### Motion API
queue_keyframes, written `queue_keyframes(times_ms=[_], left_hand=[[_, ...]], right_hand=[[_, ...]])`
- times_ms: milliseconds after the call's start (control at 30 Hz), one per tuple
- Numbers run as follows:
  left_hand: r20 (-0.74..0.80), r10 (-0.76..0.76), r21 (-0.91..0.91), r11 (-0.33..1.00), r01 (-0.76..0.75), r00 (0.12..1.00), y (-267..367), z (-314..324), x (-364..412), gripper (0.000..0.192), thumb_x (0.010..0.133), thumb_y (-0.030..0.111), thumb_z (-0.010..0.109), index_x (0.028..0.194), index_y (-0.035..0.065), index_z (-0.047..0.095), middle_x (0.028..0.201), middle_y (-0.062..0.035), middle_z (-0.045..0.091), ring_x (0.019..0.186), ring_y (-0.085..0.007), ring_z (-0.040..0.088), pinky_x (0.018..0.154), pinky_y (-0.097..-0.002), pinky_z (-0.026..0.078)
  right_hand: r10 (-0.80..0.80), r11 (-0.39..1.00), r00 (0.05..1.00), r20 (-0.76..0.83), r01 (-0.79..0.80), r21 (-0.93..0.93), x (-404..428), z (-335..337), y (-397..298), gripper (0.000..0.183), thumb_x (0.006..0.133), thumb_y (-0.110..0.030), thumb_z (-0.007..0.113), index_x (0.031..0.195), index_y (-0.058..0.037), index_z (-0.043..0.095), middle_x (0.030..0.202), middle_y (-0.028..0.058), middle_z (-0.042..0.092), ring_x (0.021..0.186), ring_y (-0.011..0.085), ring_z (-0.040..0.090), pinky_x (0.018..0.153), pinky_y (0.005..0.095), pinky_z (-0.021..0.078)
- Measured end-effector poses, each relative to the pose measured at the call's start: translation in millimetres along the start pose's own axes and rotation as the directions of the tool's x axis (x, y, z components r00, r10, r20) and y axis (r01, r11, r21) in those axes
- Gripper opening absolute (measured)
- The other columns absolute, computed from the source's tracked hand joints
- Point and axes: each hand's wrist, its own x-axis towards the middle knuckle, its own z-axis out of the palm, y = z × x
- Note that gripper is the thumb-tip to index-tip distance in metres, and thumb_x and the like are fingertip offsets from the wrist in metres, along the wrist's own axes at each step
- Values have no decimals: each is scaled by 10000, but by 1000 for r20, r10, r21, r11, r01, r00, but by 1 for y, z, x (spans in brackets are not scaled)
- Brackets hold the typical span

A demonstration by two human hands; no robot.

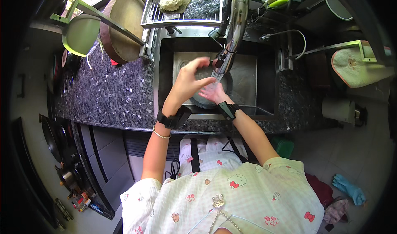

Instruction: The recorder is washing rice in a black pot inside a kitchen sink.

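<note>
Water runs from the chrome pull-down faucet [234,32] over my right hand [214,92], which is turned palm up with its fingers apart and holds nothing. My left hand [187,80] is raised to the left of the spray head, thumb and fingers spread and nothing between them. Both hands are over a dark-framed steel sink [268,78]. Beneath them sits a round, dark-rimmed pan [229,84], partly hidden by my hands and the faucet. A black band with a small box is strapped on each wrist.
Behind the sink, a metal rack [183,23] holds a pale scrubber [173,1] and steel wool [204,5]. A large round brown pan or board [122,26] leans left of it, over the speckled stone counter [124,91]. A thin curved tap [294,31] stands right. Blue rubber gloves [350,189] lie below right.
</note>
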Motion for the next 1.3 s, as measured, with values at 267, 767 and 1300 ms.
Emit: queue_keyframes(times_ms=[267,767,1300], left_hand=[[-102,196,84,979,-188,975,27,27,34,508,573,136,770,1015,21,546,837,-137,597,753,-284,573,699,-350,441],[-67,-2,36,999,4,998,20,44,17,445,502,141,775,905,79,596,815,-78,616,799,-272,572,716,-376,397],[-119,36,127,992,-20,992,26,38,16,412,538,66,752,917,27,595,778,-125,601,724,-270,562,675,-338,438]], right_hand=[[-17,993,998,-54,11,-119,-27,33,6,571,848,-503,367,1210,-62,388,1249,135,387,1157,313,347,926,503,327],[-158,986,987,21,159,-49,-37,23,-19,518,870,-351,364,1231,19,326,1315,210,297,1234,378,280,998,525,266],[-252,965,962,110,258,-45,-52,38,-19,417,878,-227,346,1167,74,351,1271,246,332,1196,348,359,1002,486,304]])
